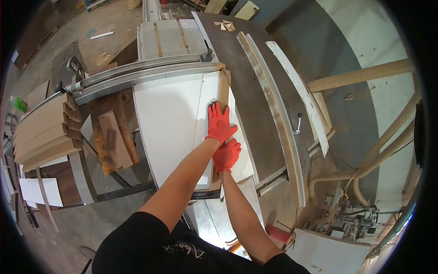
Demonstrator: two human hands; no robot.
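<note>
My left hand (pixel 220 123), in a red glove with dark fingertips, lies with its fingers stretched out over a narrow board with a brown edge (pixel 223 89). Just nearer to me, my right hand (pixel 226 156), gloved the same way, has its fingers curled at that same board; what lies inside them is hidden. A large white panel (pixel 169 118) rests flat to the left of both hands, against a metal fence (pixel 150 68). Right of the hands runs a white strip (pixel 244 160) on the saw table, partly under the gloves.
A stack of brown boards (pixel 45 132) stands at the left. Across the dark saw table (pixel 260 109) on the right runs a long rail (pixel 276 114), with a white strip of board (pixel 299 91) beyond it. Ribbed hoses (pixel 360 75) hang by the wall. Small wood offcuts (pixel 225 26) lie at the far end.
</note>
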